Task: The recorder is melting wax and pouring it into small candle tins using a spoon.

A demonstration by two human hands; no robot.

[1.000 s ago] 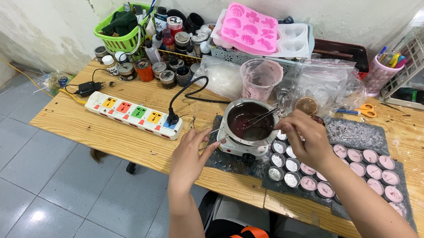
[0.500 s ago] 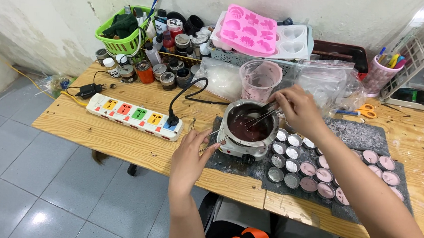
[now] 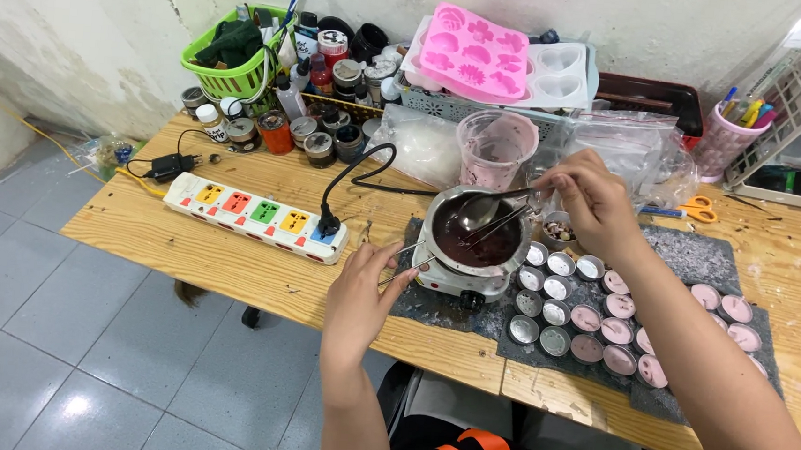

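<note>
Hands at work over a small pot of dark melted wax point(image 3: 476, 240), which sits on a little white electric hot plate point(image 3: 458, 281) near the front edge of a wooden tabletop point(image 3: 229, 260). The right hand point(image 3: 595, 199) has its fingers pinched together on the handle of a metal spoon point(image 3: 488, 210), whose bowl rests in the wax. The left hand point(image 3: 361, 293) is partly open, fingers loosely curled around a thin metal tool point(image 3: 407, 258) beside the hot plate. Just right of the pot, rows of small round metal cups point(image 3: 556, 288) lie on a grey mat; the nearer ones look unfilled, those farther right hold pink wax. A white power strip point(image 3: 255, 217) lies to the left. This appears to be the scooping step; carrying a spoonful across would call for a level, steady spoon to avoid drips.
</note>
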